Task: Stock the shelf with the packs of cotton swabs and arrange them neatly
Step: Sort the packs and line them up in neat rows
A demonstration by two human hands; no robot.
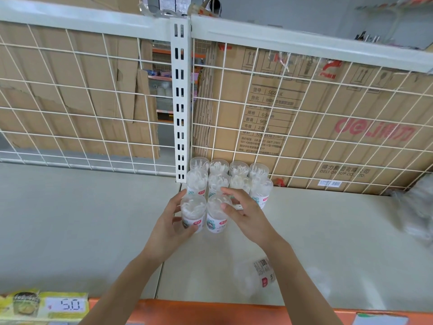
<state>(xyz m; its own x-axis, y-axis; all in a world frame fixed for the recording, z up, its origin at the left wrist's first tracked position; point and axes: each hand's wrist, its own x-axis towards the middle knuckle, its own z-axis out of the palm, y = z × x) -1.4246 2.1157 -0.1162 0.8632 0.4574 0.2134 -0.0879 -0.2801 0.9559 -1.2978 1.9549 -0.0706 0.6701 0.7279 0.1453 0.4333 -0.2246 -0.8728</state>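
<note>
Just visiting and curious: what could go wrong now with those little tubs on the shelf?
The left hand holds the left front tub and the right hand the right front tub, tight against the back rows; a nudge could topple those. The blurred tub seemingly lying near the shelf's front edge might roll off.

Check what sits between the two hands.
Head view: two front-row swab packs side by side, left pack gripped by the left hand, right pack by the right hand.
</note>
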